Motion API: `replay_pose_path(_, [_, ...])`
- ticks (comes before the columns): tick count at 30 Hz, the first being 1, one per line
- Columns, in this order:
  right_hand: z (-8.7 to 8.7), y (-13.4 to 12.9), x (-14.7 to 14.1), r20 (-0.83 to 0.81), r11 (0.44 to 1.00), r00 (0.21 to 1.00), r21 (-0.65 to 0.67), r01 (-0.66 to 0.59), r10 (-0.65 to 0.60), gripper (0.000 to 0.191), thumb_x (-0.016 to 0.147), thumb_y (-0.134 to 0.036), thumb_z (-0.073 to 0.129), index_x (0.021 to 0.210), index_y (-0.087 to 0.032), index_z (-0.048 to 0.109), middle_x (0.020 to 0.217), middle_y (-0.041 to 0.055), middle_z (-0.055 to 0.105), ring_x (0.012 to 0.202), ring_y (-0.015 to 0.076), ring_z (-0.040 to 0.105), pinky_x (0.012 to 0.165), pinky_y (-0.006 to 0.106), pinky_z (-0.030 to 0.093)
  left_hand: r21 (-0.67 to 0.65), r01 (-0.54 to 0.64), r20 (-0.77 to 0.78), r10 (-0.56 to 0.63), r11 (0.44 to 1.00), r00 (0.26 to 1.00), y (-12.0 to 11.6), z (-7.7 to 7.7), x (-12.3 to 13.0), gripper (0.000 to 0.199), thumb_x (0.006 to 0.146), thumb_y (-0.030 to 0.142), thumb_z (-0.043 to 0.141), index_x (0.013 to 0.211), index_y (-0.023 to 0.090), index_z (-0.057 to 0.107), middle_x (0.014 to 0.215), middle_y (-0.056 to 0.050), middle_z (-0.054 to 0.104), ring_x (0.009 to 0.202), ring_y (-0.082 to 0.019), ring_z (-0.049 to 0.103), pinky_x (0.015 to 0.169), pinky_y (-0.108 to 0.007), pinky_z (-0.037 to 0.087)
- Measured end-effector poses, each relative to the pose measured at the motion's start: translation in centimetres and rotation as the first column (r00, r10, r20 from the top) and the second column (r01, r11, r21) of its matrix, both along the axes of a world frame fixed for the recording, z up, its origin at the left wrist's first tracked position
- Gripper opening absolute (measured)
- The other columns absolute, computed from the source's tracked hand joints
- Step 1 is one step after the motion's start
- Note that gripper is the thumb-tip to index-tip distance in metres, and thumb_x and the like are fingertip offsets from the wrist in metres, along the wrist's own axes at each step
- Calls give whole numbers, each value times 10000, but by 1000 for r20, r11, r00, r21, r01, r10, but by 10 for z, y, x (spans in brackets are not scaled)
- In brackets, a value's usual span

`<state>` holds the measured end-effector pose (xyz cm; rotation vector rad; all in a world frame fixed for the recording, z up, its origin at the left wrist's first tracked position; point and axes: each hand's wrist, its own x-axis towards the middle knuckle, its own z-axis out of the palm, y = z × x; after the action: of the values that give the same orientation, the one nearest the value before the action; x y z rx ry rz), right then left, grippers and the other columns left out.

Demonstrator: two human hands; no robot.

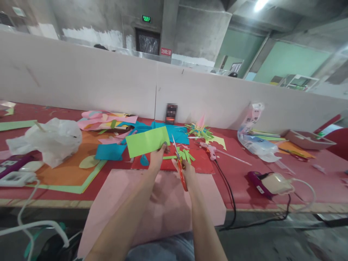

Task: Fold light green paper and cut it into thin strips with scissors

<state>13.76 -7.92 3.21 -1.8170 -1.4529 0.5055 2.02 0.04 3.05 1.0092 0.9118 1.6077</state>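
My left hand (158,153) pinches the lower right corner of a light green sheet of paper (146,140), which is raised over the table. In my right hand (187,169) is a pair of scissors (182,177) with orange-red handles, its blades pointing up and away from me, just right of the sheet. The blades look slightly parted, and I cannot tell that they touch the sheet. Beneath the hands lies a red sheet (202,165) with several cut green strips (187,156) on it. A large pink sheet (157,203) hangs over the front edge toward my lap.
Blue paper (179,135) and a green-and-yellow paper piece (201,129) lie behind. A pink glue gun (211,150) trails a black cable on the right. Power strips (261,185) sit at the right edge. A crumpled white plastic bag (54,139) stands left. A white partition (122,83) borders the table.
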Motion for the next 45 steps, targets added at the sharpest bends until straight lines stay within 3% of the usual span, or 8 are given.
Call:
replay_pose_path(13, [1, 3, 4, 14, 1000, 1000, -5, 28, -28, 373, 713, -584, 448, 624, -223, 477, 532, -6, 467, 507, 148, 446, 482, 240, 334, -22, 25, -10, -25, 999, 1000, -3, 2, 1, 315, 651, 422, 608, 665, 107, 611, 574, -59, 627, 534, -151, 580, 540, -266, 445])
replay_pose_path(22, [-8, 2, 5, -78, 997, 995, 41, -63, 66, 290, 722, -512, 482, 717, -222, 492, 585, -14, 494, 551, 149, 497, 513, 248, 364, -51, -56, -65, 53, 997, 996, -3, 5, -2, 316, 621, 418, 643, 563, 116, 570, 450, 4, 514, 427, -88, 456, 457, -224, 365])
replay_pose_path(26, [-7, -1, 2, -80, 991, 990, 83, -108, 114, 253, 728, -464, 494, 785, -219, 471, 698, 3, 527, 646, 157, 526, 579, 264, 395, -46, -64, 51, 67, 997, 996, -1, 4, -4, 339, 598, 415, 664, 737, 113, 598, 566, -16, 576, 482, -104, 515, 493, -229, 411])
replay_pose_path(35, [6, -5, -8, 142, 989, 982, -105, -106, 121, 310, 703, -521, 506, 716, -221, 430, 773, 55, 553, 731, 218, 560, 583, 291, 385, -57, -144, 215, 153, 988, 965, 2, 0, -10, 366, 635, 444, 626, 810, 126, 572, 684, -36, 601, 498, -74, 501, 495, -207, 396])
replay_pose_path(40, [4, -4, -7, 184, 986, 972, -103, -128, 145, 337, 703, -552, 490, 698, -222, 420, 761, 48, 566, 738, 223, 558, 563, 274, 363, -38, -227, 161, 230, 973, 960, -1, 2, -10, 356, 668, 478, 578, 732, 128, 565, 613, -21, 578, 479, -83, 485, 481, -218, 393])
replay_pose_path(45, [7, -3, -7, 120, 981, 981, -141, -132, 150, 321, 677, -534, 533, 702, -221, 467, 683, 19, 563, 673, 188, 562, 556, 250, 366, -54, -207, 50, 210, 977, 976, -2, 3, -7, 391, 655, 504, 578, 701, 115, 585, 554, -21, 563, 474, -95, 485, 498, -231, 405])
